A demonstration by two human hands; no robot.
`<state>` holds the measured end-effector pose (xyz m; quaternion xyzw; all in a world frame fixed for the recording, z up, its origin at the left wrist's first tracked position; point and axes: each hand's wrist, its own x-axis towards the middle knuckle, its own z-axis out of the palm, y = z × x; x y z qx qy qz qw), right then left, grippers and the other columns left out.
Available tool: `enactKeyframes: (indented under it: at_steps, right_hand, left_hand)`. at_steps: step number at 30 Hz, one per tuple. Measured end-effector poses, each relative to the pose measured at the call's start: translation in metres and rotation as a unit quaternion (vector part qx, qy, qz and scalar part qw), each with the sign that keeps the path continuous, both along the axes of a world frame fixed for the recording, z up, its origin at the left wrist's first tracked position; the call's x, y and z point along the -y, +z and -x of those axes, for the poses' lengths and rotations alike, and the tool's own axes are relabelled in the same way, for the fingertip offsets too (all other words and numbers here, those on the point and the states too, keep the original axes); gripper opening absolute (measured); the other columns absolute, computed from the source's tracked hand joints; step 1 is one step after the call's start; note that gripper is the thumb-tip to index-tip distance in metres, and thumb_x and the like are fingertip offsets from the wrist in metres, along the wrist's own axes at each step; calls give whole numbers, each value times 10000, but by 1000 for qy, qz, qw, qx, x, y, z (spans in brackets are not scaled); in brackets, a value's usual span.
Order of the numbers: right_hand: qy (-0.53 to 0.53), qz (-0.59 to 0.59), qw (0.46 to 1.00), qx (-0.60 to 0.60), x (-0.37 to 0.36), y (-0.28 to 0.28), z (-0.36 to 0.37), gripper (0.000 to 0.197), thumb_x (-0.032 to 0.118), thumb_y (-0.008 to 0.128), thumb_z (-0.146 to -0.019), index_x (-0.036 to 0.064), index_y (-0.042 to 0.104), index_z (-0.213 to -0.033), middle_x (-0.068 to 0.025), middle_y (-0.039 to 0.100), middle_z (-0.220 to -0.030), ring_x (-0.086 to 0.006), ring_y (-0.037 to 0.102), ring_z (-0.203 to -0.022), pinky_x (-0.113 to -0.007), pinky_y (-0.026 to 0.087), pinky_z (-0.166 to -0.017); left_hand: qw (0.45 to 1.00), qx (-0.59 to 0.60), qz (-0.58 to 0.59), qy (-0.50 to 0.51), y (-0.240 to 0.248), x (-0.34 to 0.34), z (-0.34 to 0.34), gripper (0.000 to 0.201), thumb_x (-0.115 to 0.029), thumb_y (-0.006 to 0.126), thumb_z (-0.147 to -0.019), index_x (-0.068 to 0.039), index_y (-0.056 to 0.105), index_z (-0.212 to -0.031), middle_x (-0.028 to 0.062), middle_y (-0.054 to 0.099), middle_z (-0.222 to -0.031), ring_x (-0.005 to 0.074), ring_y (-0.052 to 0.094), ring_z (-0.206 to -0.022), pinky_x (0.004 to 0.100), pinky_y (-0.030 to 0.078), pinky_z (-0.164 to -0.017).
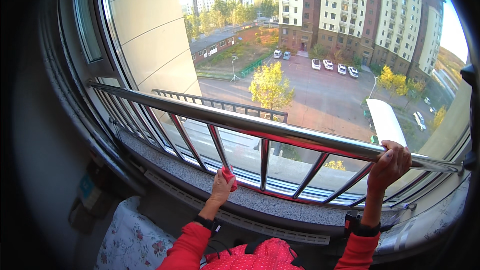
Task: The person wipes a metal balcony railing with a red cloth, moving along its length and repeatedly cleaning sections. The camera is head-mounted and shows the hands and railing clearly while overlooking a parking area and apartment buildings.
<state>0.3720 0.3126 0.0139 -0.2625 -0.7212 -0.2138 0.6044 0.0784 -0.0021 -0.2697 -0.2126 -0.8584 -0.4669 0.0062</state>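
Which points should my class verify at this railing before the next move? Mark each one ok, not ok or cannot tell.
1. Right hand gripping the top rail: ok.
2. Left hand holding the red cloth: ok.
3. Cloth at an upright bar: ok, low on it.
4. Both hands on the top rail: not ok, only the right.
5. Cloth damp or dry: cannot tell.

The cloth is pinkish red, the railing silver — streaked with red. Red sleeves, black wristbands; a red garment with pale dots. The sill is speckled grey, the fabric white — with a dull pink flower print. Outside, a yellow tree, a cream-and-brown building.
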Motion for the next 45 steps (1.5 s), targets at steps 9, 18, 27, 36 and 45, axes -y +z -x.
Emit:
enactKeyframes:
  at_steps: [9,18,27,36,45]
  right_hand:
    - [3,19,1000,12,1,-1,-3,392,236,268,-1020,98,593,-848,-79,618,-838,-254,596,-882,-441,366,-1066]
    - [26,26,999,23,7,4,-6,364,238,295,-1012,105,600,-864,-72,627,-863,-254,594,-909,-429,362,-1056]
    - [11,-10,1000,-15,-3,-2,3,416,266,270,-1014,129,612,-822,-52,650,-799,-226,605,-807,-419,392,-1032]
    - [12,-17,1000,-17,-4,-2,4,419,274,273,-1021,138,619,-827,-42,658,-805,-217,612,-808,-421,389,-1035]
    - [7,-9,1000,-7,0,0,-1,404,259,279,-1026,139,629,-864,-26,673,-845,-209,616,-861,-420,381,-1043]
  left_hand:
    - [927,54,-294,-225,124,-16,-45,424,-254,564,-1041,-16,441,-1370,71,585,-1193,134,565,-1076,284,479,-925]
    - [895,-47,-339,-286,209,-88,-50,142,-172,514,-1044,-37,556,-1059,24,623,-961,94,572,-796,249,476,-695]
    - [916,13,-320,-240,119,-94,-61,475,-173,737,-913,-43,422,-1246,52,571,-1073,117,551,-950,274,497,-839]
    - [948,88,-234,-196,-24,-89,-67,533,-209,767,-889,-54,422,-1264,74,583,-1015,199,598,-894,360,516,-797]
    - [953,34,-248,-170,29,-88,-77,522,-229,755,-908,-48,424,-1269,88,585,-1119,200,602,-995,338,505,-872]
